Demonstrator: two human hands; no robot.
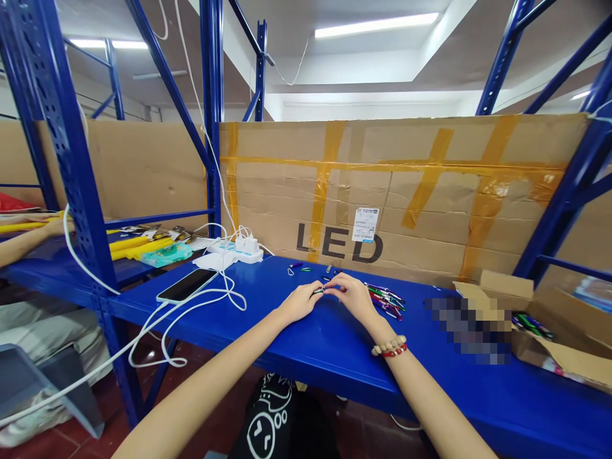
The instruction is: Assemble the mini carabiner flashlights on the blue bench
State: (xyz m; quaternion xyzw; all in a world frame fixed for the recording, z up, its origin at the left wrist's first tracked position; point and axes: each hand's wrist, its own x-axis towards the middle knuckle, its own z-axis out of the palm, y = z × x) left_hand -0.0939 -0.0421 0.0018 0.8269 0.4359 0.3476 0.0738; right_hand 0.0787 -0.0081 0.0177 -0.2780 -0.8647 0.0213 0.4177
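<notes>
Head view: shows two bare hands just above a flat blue tabletop (287,347), near its middle. Grips a small, slim, dark-and-silver piece (317,291) between the thumb and fingers of the left hand (300,303), curled closed around it. Holds the thumb and fingertips of the right hand (351,294) close together at the right end of that piece; cannot tell a pinch from a mere touch there. Wears a bracelet of beige and red beads (389,347) on the right wrist. Has, just to the right of the right hand, a loose bunch of slim, shiny red, green and purple pieces (385,301) lying on the tabletop, and, beyond the hands, a small green piece (306,269). Shows, well apart to the right, an open brown cardboard box (530,350) with slim green and dark pieces (533,324) inside. Includes, left of the left hand, a pale-rimmed phone with a black screen (188,285) and, behind it, a white plastic power strip (246,254). Shows, along the far edge, an upright brown cardboard sheet (406,191) printed "LED" and banded with orange-brown tape (333,140). Shows, at far left, another person's arm (21,247).
</notes>
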